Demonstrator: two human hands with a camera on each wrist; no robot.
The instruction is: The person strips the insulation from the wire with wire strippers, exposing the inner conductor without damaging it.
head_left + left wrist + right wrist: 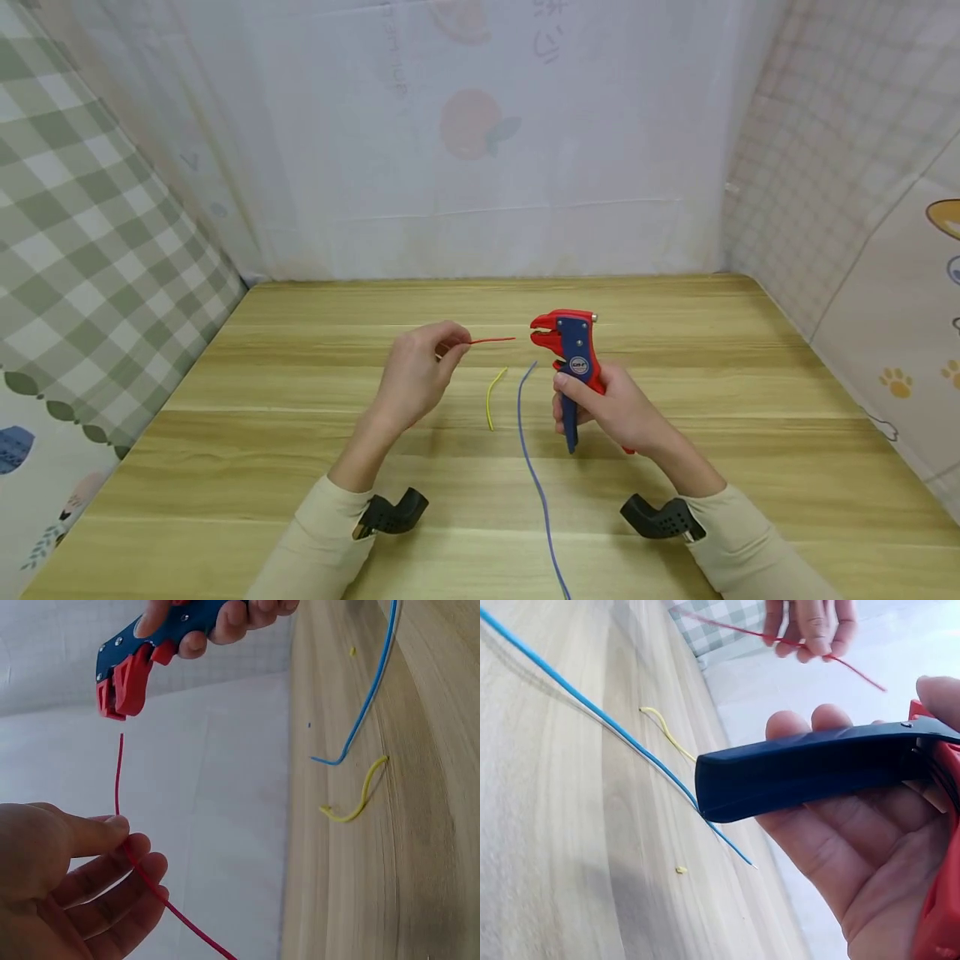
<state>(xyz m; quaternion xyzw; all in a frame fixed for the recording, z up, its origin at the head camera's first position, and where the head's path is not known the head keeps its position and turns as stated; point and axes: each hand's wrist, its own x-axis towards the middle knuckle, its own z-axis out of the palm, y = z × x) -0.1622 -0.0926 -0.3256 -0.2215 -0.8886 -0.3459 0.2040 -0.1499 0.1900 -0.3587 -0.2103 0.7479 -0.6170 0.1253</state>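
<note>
Beneath the fingers of both hands spreads a wide, pale wood-grained surface (262, 400). Held up off it by the fingers of the right hand (618, 408), which wrap round its handles, is a red-and-blue hand tool with a round badge (576, 346); its mouth faces the left fingers, the two red parts standing a little apart. Between the two sets of fingers, down on the surface, a long blue insulated wire (539, 484) runs toward the person, its far end showing a small pale tip in the right wrist view. The fingers of the left hand (416, 371) pinch a slim red insulated wire (492, 340) between thumb and forefinger. Its free end juts rightward from them, long axis roughly level and aimed at the tool's mouth, near it but not touching; the left hand is the nearer. This wire looks smooth and evenly red, nearly straight ahead of the pinch, its tail sloping away behind; no bare metal can be made out. Below and right of the left fingers lies a short, curved yellow insulated wire (488, 404). Smallest, a tiny yellow scrap (681, 870) lies below the right fingers.
</note>
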